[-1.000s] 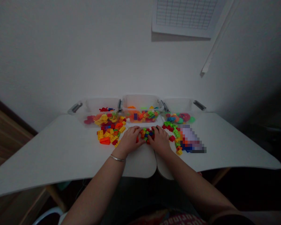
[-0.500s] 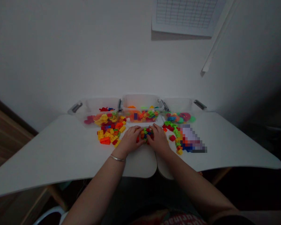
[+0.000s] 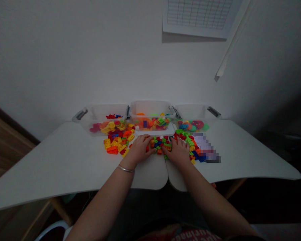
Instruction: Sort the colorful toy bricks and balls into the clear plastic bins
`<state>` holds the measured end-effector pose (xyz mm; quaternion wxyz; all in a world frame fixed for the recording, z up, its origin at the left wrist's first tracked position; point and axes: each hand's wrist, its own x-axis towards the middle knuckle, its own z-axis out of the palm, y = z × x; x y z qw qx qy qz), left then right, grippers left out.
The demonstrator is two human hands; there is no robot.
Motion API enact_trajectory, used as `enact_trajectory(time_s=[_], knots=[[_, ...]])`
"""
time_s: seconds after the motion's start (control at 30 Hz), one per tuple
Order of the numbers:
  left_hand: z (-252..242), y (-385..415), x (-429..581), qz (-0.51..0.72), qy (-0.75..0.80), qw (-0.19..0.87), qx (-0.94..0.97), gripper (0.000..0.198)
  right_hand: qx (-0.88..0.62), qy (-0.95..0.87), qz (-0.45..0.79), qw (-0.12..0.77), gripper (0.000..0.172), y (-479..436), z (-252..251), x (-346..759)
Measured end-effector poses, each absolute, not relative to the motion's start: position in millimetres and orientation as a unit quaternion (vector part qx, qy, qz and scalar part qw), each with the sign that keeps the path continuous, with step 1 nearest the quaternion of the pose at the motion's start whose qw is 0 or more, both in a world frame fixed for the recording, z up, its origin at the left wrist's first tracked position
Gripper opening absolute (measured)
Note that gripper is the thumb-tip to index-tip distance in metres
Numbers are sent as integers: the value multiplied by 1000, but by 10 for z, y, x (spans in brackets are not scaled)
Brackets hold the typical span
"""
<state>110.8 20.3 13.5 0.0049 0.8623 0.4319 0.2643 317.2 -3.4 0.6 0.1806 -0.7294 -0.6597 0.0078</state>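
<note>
Small coloured building bricks (image 3: pixel 158 144) lie in a heap on the white table between my two hands. My left hand (image 3: pixel 140 148) rests at the heap's left side, fingers spread and curved around a few bricks at its edge. On the other side my right hand (image 3: pixel 178 150) lies over the bricks with its fingers apart, touching some of them. Its palm hides what is underneath. Larger yellow and orange bricks (image 3: pixel 115 147) are scattered to the left of my left hand. Green and red bricks (image 3: pixel 184 135) spread just beyond my right hand.
Three clear plastic boxes stand along the wall: a left box (image 3: pixel 107 112), a middle box (image 3: pixel 152 108) and a right box (image 3: pixel 193 112), each with coloured pieces inside. A white lid (image 3: pixel 163 132) lies before the middle one. A blurred-out flat item (image 3: pixel 205 147) sits at right.
My right hand has moved to the right and its fingers have spread, uncovering more bricks in the middle. My left hand has stayed nearly where it was.
</note>
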Motion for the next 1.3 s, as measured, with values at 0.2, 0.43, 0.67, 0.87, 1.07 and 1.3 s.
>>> enact_trajectory(time_s=[0.2, 0.43, 0.67, 0.87, 1.07, 1.3], knots=[[93, 218, 1102, 238, 438, -1, 867, 69, -711, -654, 24, 255, 58, -4, 8, 3165], [122, 214, 1127, 246, 439, 7, 864, 71, -653, -661, 39, 369, 22, 84, -81, 3158], [172, 192, 1149, 229, 433, -7, 872, 68, -583, -621, 80, 517, 10, 236, -171, 3184], [156, 200, 1157, 227, 441, 6, 869, 67, -580, -553, 148, 580, 10, 401, -165, 3183], [139, 211, 1152, 228, 440, -1, 869, 66, -596, -506, 241, 574, 24, 396, -135, 3049], [128, 220, 1150, 239, 439, -8, 866, 68, -595, -463, 287, 590, 34, 438, -87, 2853]])
